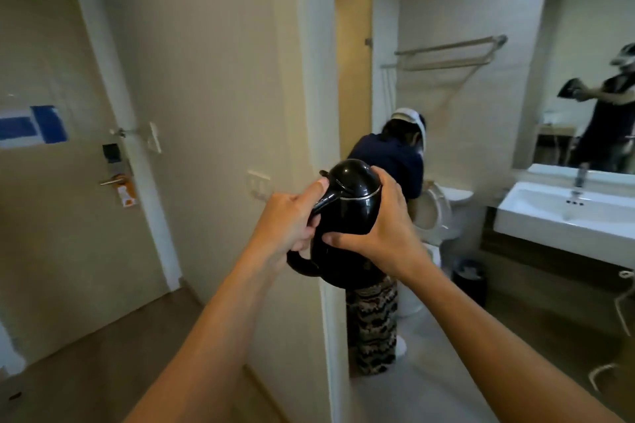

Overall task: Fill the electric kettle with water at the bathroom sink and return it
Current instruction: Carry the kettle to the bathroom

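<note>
I hold a glossy black electric kettle point(347, 213) out in front of me at the bathroom doorway. My left hand point(290, 221) grips its handle, thumb resting near the lid lever. My right hand point(388, 227) wraps around the kettle's body from the right side. The lid looks closed. The white bathroom sink point(549, 216) with its chrome faucet point(581, 175) sits to the right, well beyond the kettle.
Another person point(385, 216) bends over the toilet point(443, 213) just inside the bathroom, straight ahead. A wall edge point(319, 113) stands left of the doorway. The room's entry door point(68, 148) is at far left. A small black bin point(469, 280) sits under the counter.
</note>
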The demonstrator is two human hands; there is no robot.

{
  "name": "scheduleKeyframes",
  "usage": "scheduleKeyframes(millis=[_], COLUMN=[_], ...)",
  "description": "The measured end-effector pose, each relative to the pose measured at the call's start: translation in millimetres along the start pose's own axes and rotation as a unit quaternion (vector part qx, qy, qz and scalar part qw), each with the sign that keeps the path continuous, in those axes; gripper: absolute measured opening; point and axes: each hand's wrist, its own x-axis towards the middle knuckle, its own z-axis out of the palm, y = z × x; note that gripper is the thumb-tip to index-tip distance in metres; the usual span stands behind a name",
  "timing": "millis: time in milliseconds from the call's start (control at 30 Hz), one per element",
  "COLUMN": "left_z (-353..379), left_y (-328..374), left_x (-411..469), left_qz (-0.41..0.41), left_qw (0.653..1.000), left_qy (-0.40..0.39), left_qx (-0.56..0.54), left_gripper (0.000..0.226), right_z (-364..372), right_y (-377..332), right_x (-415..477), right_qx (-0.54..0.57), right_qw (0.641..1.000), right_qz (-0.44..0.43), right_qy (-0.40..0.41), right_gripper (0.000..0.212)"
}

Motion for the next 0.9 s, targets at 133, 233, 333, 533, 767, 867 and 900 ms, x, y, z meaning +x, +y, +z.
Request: scheduleKeyframes(millis=[133, 233, 333, 533, 767, 867, 900], left_z=[56, 97, 135, 212, 314, 361, 377], left_y=[-14, -24, -29, -49, -76, -81, -81], left_x=[46, 74, 98, 146, 206, 231, 239], left_qz=[-0.013, -0.015, -0.01, 0.004, -0.022, -0.024, -0.024], left_qw=[0.996, 0.987, 0.972, 0.929, 0.876, 0.878, 0.882], left_qy=[-0.092, -0.161, -0.233, -0.368, -0.482, -0.478, -0.471], left_qx=[-0.007, 0.001, -0.015, -0.025, -0.012, 0.008, 0.017], left_gripper=[0.052, 0.055, 0.053, 0.054, 0.07, 0.072, 0.069], right_z=[-37, -63, -87, -131, -188, -212, -220], right_y=[46, 75, 97, 142, 234, 281, 297], right_x=[2, -1, -3, -7, 4, 19, 24], right_qx=[-0.048, -0.092, -0.131, -0.189, -0.232, -0.234, -0.231], right_qw=[0.996, 0.987, 0.974, 0.945, 0.921, 0.918, 0.916], right_qz=[0.06, 0.092, 0.127, 0.182, 0.213, 0.222, 0.234], right_qy=[0.052, 0.092, 0.135, 0.195, 0.229, 0.232, 0.231], right_gripper=[0.127, 0.123, 0.117, 0.12, 0.121, 0.122, 0.123])
